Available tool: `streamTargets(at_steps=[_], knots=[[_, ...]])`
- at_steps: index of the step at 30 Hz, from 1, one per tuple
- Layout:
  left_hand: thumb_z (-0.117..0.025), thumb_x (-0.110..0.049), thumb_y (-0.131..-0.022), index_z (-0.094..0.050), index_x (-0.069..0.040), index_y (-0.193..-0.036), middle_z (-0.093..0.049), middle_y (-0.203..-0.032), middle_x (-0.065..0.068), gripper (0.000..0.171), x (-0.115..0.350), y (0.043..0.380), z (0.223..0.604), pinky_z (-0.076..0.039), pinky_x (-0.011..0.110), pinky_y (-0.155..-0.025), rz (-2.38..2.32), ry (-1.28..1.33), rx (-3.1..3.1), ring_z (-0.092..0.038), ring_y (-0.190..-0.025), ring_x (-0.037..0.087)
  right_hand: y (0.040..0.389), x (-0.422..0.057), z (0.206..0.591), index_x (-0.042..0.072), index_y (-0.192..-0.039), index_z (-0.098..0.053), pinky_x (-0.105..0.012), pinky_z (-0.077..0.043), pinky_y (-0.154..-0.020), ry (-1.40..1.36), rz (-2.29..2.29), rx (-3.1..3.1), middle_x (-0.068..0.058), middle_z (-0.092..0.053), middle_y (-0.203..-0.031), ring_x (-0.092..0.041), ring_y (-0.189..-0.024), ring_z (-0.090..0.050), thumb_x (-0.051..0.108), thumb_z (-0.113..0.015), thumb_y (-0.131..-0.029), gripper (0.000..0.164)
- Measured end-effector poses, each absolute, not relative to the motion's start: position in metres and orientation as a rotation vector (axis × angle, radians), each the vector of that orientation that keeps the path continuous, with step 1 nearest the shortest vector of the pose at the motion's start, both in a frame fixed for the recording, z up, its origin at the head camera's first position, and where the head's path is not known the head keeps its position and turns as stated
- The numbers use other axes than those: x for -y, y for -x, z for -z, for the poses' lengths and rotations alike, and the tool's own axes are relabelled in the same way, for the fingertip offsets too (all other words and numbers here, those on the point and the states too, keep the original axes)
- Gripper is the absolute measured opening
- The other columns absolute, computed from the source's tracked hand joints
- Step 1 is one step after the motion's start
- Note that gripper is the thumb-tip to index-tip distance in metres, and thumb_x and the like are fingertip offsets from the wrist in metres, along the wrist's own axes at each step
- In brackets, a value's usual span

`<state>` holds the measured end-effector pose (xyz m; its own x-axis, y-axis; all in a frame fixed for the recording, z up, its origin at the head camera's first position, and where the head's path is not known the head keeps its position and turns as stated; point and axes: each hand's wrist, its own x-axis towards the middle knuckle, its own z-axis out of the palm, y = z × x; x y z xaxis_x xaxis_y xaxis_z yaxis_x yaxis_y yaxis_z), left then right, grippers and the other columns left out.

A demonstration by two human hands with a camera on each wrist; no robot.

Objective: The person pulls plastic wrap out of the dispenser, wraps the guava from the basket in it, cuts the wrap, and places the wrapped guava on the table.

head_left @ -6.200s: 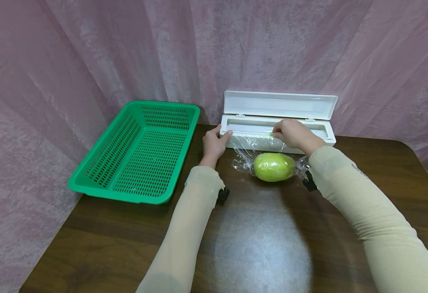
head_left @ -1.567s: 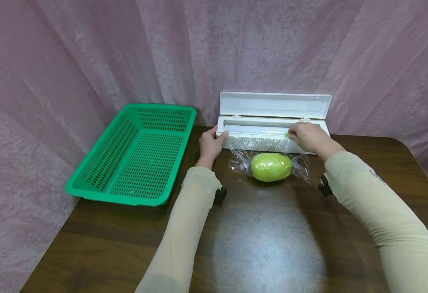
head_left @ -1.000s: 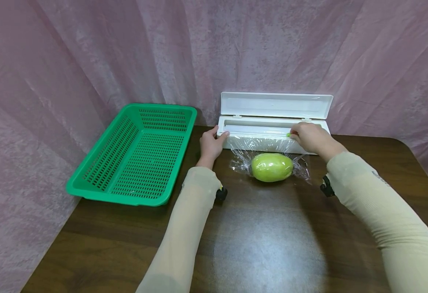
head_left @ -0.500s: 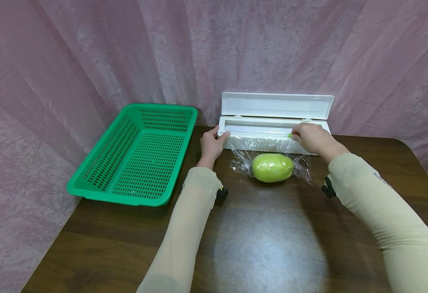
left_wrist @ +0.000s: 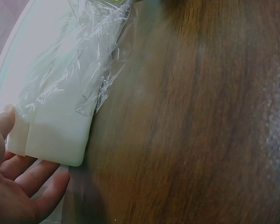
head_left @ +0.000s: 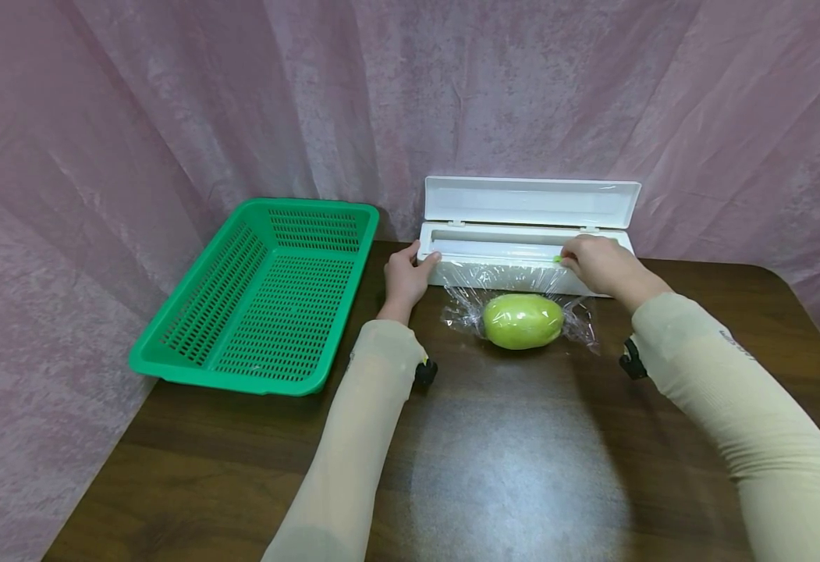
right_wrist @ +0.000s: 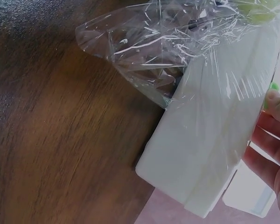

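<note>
A white cling film dispenser [head_left: 445, 275] stands at the back of the table, its lid [head_left: 532, 201] raised. My left hand [head_left: 404, 281] grips its left end, thumb on the top edge and fingers at the end wall, as the left wrist view shows. My right hand [head_left: 602, 265] pinches a small green slide cutter [head_left: 558, 258] on the front rim, right of the middle. Clear cling film [right_wrist: 135, 37] runs from the rim down to an oval yellow-green fruit [head_left: 522, 321], which lies wrapped on the table in front. The film is bunched at both ends of the fruit.
A green perforated plastic basket [head_left: 339, 312] stands at the left with nothing in it. The brown wooden table [head_left: 508, 445] reaches towards me. A pink curtain [head_left: 395, 94] hangs behind the dispenser and along the left side.
Compared with 6.2 s ago, my right hand has slid the cutter rightward along the rim. Over the last second it shifts only slightly. My left hand keeps its grip on the dispenser's end.
</note>
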<state>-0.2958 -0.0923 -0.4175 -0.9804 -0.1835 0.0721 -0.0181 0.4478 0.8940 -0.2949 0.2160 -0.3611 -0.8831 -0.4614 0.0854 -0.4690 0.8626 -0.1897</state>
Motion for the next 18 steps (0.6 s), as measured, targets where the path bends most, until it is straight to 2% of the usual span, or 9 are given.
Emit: streamTargets(at_steps=[11,18], knots=[[-0.065,-0.036,-0.089,-0.047,-0.008,-0.139,-0.053,-0.138,0.009,0.061,0.094,0.293,0.416,-0.046,0.033,-0.099,1.559,-0.182,2.53,-0.052,-0.124,0.02,0.292,-0.225,0.363,-0.003,-0.095,-0.063,-0.048,-0.046,-0.079,-0.751,-0.351,2.981,-0.017,-0.064,-0.087,-0.031,-0.081,-0.058,0.007,-0.058,-0.092,0.012],[-0.065,-0.036,-0.089,-0.047,-0.007,-0.139,-0.054,-0.137,0.009,0.061,0.092,0.293,0.416,-0.046,0.033,-0.099,1.556,-0.173,2.533,-0.053,-0.123,0.02,0.29,-0.228,0.362,0.001,-0.102,-0.064,-0.051,-0.047,-0.081,-0.679,-0.277,3.035,-0.017,-0.066,-0.099,-0.034,-0.093,-0.061,0.013,-0.057,-0.094,0.016]])
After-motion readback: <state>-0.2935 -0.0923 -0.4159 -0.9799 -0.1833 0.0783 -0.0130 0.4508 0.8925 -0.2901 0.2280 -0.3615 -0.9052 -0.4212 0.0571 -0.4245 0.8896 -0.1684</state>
